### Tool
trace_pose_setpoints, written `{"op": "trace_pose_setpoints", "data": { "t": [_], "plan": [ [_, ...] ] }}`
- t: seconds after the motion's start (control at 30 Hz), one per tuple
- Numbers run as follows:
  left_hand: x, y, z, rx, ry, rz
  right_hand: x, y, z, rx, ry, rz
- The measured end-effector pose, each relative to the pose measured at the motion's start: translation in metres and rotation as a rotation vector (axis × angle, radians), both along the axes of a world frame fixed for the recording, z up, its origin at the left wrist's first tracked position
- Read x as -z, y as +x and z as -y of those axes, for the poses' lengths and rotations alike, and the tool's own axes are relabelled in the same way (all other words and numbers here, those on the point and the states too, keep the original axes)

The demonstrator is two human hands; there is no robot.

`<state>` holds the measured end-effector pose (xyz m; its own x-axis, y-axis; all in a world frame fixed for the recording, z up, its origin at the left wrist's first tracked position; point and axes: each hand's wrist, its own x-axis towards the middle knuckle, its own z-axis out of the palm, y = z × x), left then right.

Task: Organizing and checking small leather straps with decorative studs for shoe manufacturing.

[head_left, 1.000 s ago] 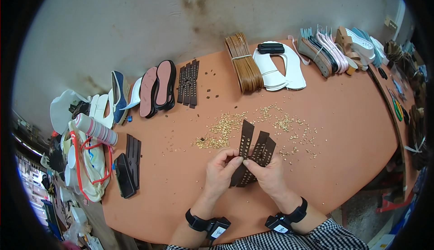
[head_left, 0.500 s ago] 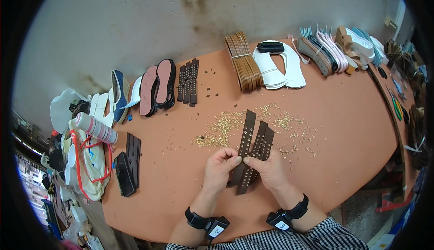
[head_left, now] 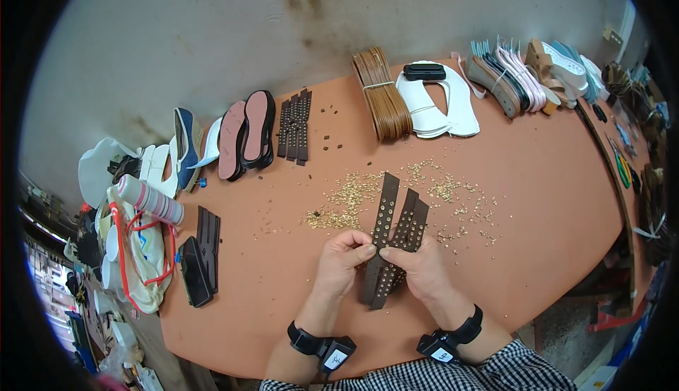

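Between my hands is a dark brown slit strap piece [head_left: 385,203] with rows of gold-coloured studs, its strips fanned out upward. My left hand [head_left: 340,263] pinches its left edge between thumb and fingers. From the right, my right hand [head_left: 423,267] grips it, the thumb lying across the studded strips and the fingers hidden behind. Both thumb tips are close together at the middle of the piece. On the table just beyond lie many loose gold studs [head_left: 351,196], with more scattered studs [head_left: 444,189] to the right.
Other studded straps [head_left: 293,128] lie at the back beside pink-topped soles [head_left: 259,129]. A brown cord bundle [head_left: 382,94] and white sole-shaped sheets [head_left: 463,111] sit at the far edge. Wedge soles [head_left: 488,83] stand back right. Plain dark straps [head_left: 208,239] and a black case [head_left: 194,271] lie left.
The strap piece has shifted slightly between my hands, its lower ends now a little lower and closer together. Both hands keep nearly the same place and grip.
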<state>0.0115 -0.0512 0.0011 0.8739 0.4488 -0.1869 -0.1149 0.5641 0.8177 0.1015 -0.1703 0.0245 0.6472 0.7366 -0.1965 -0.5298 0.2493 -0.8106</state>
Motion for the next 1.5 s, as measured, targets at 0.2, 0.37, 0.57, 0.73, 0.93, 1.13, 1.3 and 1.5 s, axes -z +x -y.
{"op": "trace_pose_setpoints", "data": {
  "t": [0.2, 0.37, 0.57, 0.73, 0.93, 1.13, 1.3, 1.5],
  "plan": [
    [0.000, 0.001, -0.001, 0.002, 0.046, 0.023, 0.001, 0.002, 0.000, -0.016, 0.034, -0.086],
    [0.003, 0.002, -0.004, 0.031, -0.062, -0.002, 0.000, -0.002, 0.000, 0.028, -0.033, 0.080],
    [0.003, 0.002, -0.006, 0.054, -0.104, -0.063, 0.001, -0.001, -0.001, -0.007, -0.007, -0.013],
    [-0.005, 0.003, 0.005, -0.091, 0.304, -0.153, 0.002, -0.005, -0.002, 0.036, -0.078, 0.126],
    [-0.010, 0.008, 0.020, -0.361, 1.080, -0.148, 0.005, -0.004, -0.003, 0.065, -0.001, 0.084],
    [-0.011, 0.006, 0.014, -0.308, 0.969, -0.094, 0.003, 0.004, -0.005, -0.117, 0.128, -0.335],
    [-0.009, -0.005, -0.021, -0.250, 0.533, -0.139, -0.014, 0.026, 0.005, 0.076, 0.052, -0.212],
    [-0.020, -0.021, -0.042, 0.166, 0.932, -0.563, -0.007, 0.049, 0.025, 0.064, 0.056, -0.274]
  ]
}}
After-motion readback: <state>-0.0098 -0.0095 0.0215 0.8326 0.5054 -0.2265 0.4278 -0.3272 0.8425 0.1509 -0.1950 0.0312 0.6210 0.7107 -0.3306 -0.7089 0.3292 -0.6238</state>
